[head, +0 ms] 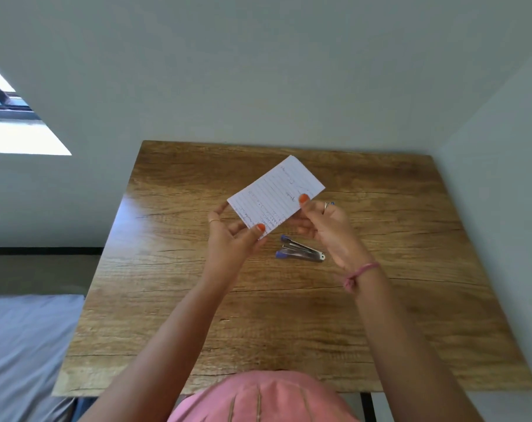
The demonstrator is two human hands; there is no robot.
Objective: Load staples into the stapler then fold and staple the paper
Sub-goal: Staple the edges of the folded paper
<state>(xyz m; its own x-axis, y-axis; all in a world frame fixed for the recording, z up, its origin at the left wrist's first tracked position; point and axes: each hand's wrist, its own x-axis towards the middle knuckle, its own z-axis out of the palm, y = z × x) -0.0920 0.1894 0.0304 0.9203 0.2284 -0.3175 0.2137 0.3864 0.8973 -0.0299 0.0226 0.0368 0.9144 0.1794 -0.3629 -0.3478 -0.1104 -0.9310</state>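
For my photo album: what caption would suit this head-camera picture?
Both hands, left and right, hold a lined paper above a wooden table, beside a stapler.

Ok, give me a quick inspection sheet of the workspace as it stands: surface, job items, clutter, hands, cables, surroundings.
Surface: wooden table, grain and cracks visible, glare at its left edge.
Job's things: lined paper with handwriting, held up above the table and tilted; whether it is already folded cannot be told. Blue and metal stapler lies on the table below the paper, apparently open.
Clutter: nothing seen.
Hands: left hand pinches the paper's near left corner; right hand pinches its right edge. Neither touches the stapler.
Cables: nothing seen.
Surroundings: pale wall behind the table, window at far left, grey bedding at lower left.
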